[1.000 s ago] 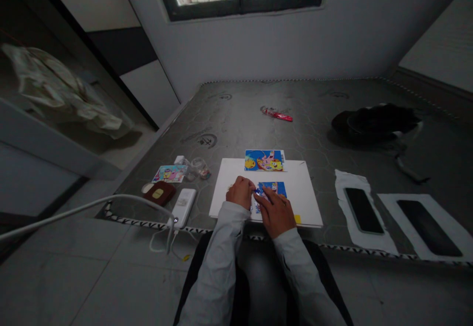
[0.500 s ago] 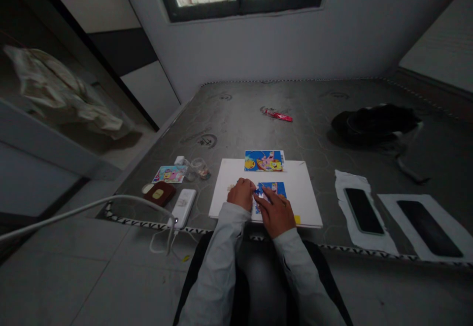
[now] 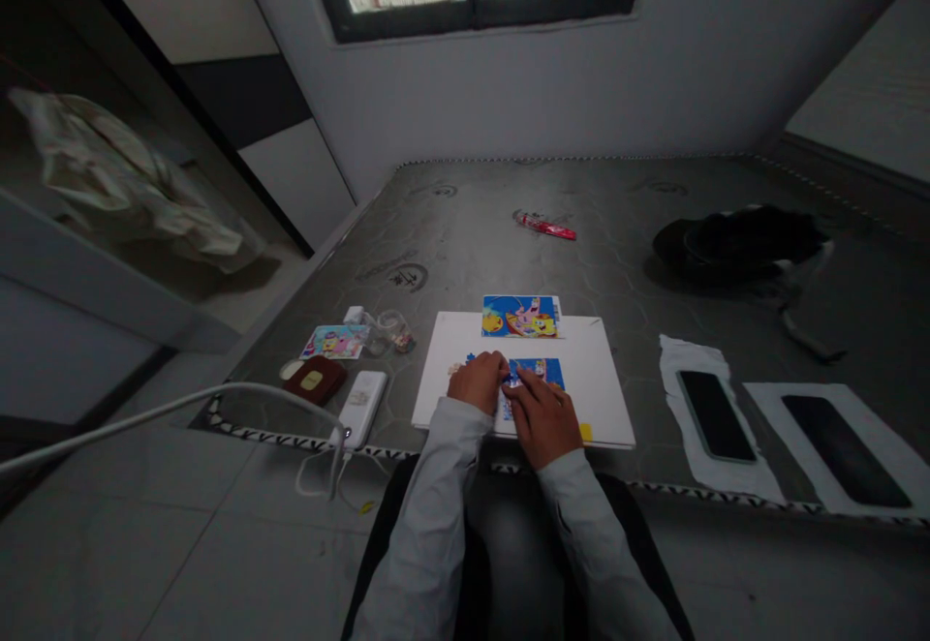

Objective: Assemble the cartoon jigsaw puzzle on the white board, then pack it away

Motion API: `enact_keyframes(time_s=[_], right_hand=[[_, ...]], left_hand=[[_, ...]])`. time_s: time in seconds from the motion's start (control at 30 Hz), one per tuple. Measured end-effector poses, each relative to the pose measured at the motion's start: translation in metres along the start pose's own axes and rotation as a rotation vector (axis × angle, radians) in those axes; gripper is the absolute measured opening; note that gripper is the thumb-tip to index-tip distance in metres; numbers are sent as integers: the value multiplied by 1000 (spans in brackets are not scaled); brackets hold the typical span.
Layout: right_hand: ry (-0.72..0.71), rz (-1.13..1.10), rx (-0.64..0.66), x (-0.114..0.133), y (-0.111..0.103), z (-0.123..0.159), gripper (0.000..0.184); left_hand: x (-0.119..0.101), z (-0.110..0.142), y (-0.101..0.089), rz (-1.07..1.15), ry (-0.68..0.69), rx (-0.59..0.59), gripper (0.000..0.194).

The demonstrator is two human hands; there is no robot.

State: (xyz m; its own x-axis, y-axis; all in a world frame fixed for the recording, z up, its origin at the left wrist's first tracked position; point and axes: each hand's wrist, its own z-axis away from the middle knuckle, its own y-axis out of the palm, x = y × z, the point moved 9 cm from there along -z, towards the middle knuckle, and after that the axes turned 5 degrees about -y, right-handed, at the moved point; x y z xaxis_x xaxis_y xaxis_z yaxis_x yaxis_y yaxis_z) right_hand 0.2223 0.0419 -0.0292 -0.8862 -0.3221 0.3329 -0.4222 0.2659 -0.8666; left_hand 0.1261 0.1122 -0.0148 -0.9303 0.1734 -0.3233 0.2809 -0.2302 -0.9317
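A small blue cartoon jigsaw puzzle (image 3: 546, 367), partly put together, lies on a white board (image 3: 590, 355). My left hand (image 3: 478, 382) is closed in a pinch at the puzzle's left side, with a small puzzle piece mostly hidden at its fingertips. My right hand (image 3: 543, 418) rests over the puzzle, fingers stretched out and pressing on it, and covers its lower right part. A loose blue piece (image 3: 471, 358) lies just beyond my left knuckles, and paler pieces (image 3: 454, 369) sit beside them. Above the puzzle is a picture card (image 3: 519, 317) with cartoon figures.
On the left are a white power bank (image 3: 363, 409) with a cable, a brown case (image 3: 317, 380), a clear container (image 3: 396, 331) and another card (image 3: 334, 342). To the right lie a phone (image 3: 716, 415) and a dark slab (image 3: 845, 450) on white paper. Farther back are a red item (image 3: 548, 227) and a black cap (image 3: 741, 244).
My left fingertips have shifted slightly right and away from me, closer to the right fingers. The loose blue piece shows more clearly. My right hand has barely moved.
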Motion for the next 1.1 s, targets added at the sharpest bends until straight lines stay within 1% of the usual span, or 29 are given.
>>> enact_keyframes(time_s=[0.2,0.4,0.63,0.77,0.9,0.97,1.1], right_hand=[[10,-6,0,-2,2,0,31],[23,-19,-23,-2,-2,-1,30],[26,-42,-28,-3,0,1,32],[34,-46,-29,-3,2,1,30],[40,-54,-21,-2,2,1,30],[42,-54,-18,-2,1,1,29],[37,-51,-24,-1,0,1,29]], left_hand=[[1,-1,2,-12,-58,-12,21],[4,1,5,49,-122,-8,19],[4,1,1,7,-68,-69,18],[2,2,-5,-57,-30,-31,18],[-1,4,-10,-57,-40,-5,18],[-1,5,-15,-31,-60,-38,19],[10,6,-30,59,-141,-195,22]])
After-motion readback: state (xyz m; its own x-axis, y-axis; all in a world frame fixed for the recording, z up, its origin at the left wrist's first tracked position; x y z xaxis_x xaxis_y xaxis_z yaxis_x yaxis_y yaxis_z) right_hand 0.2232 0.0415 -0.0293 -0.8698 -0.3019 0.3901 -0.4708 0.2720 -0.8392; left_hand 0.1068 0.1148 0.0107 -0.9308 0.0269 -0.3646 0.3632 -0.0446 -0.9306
